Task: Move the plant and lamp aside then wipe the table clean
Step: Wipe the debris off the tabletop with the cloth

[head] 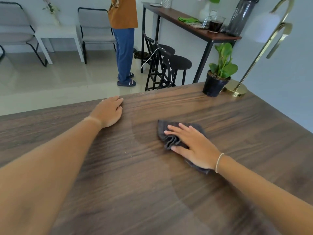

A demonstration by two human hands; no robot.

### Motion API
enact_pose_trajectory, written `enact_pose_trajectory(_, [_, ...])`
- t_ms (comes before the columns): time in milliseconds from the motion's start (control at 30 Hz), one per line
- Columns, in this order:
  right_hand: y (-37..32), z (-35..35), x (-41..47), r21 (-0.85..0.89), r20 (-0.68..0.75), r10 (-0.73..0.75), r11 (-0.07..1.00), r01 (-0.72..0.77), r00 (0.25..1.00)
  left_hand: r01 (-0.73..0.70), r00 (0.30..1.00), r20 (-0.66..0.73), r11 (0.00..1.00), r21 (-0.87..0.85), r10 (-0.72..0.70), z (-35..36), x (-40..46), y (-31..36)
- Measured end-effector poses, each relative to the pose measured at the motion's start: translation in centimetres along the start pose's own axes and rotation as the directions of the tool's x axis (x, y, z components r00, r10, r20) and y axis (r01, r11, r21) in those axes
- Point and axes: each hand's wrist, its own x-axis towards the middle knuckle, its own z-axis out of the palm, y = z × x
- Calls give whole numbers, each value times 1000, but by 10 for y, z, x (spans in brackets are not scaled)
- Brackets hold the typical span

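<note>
Dark brown wood with long grain lines made up the table [237,133], and the wiping step was under way. To do it well, I think the right hand [194,145] should press the cloth [171,138] flat and slide it in long rows, each row lapping over the last one, so no spot gets missed. It should go right out to the edges and up close to the corner, but stop short of the pot so nothing gets bumped. The right hand lay open and flat on top of the cloth, fingers spread, pushing it down and not gripping it. The left hand [110,112] was open too, palm down on the bare wood near the far edge, and it held nothing. It looked like it was there to help the person lean. The cloth was dark grey and bunched into folds under the fingers, near the middle of the table. Around it the wood showed a darker curved patch, which may be wet from wiping, though I could not be sure. The plant [220,65] had big green leaves and sat in a black pot at the far right corner. The lamp [237,89] stood just beside it, with a round gold base and a thin gold pole. Both were well apart from the cloth, so the moving part looked done.
</note>
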Motion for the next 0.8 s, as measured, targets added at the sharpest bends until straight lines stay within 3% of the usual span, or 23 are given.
enact_pose_trajectory(67, [33,-22,16,-82,-52,292,952,-296,955,-18,1000,-7,997,72,18,9,-12,0])
enact_pose_trajectory(133, [26,-21,39,-120,-124,430,888,-444,894,-26,999,-20,995,99,28,14,-20,4])
enact_pose_trajectory(200, [-13,0,45,-117,-93,312,939,-322,945,-38,999,-18,993,111,40,16,-26,9])
enact_pose_trajectory(300, [-77,34,-13,-64,15,-36,997,37,999,-79,997,12,990,116,78,19,-31,21])
enact_pose_trajectory(367, [-68,31,-59,-26,-25,-89,996,88,996,-128,991,36,986,106,125,23,-32,35])
enact_pose_trajectory(400, [-51,21,-72,-10,-36,-35,999,34,999,-155,987,47,983,98,151,26,-34,43])
enact_pose_trajectory(467, [-4,-1,-76,-18,-71,215,976,-217,974,-193,980,56,977,87,188,32,-39,55])
enact_pose_trajectory(533, [22,-17,-63,-77,-124,468,875,-478,875,-211,977,45,973,91,208,37,-45,63])
enact_pose_trajectory(567, [19,-14,-55,-92,-145,509,847,-523,849,-219,976,43,971,96,216,39,-46,66])
enact_pose_trajectory(633, [-10,3,-59,-82,-110,426,896,-436,898,-228,973,50,969,100,224,41,-47,71])
enact_pose_trajectory(733, [-70,29,-123,-24,-52,78,997,-79,996,-235,972,55,966,104,230,43,-45,75])
enact_pose_trajectory(800, [-61,22,-166,-4,-55,39,999,-39,998,-241,970,56,965,107,236,43,-44,77])
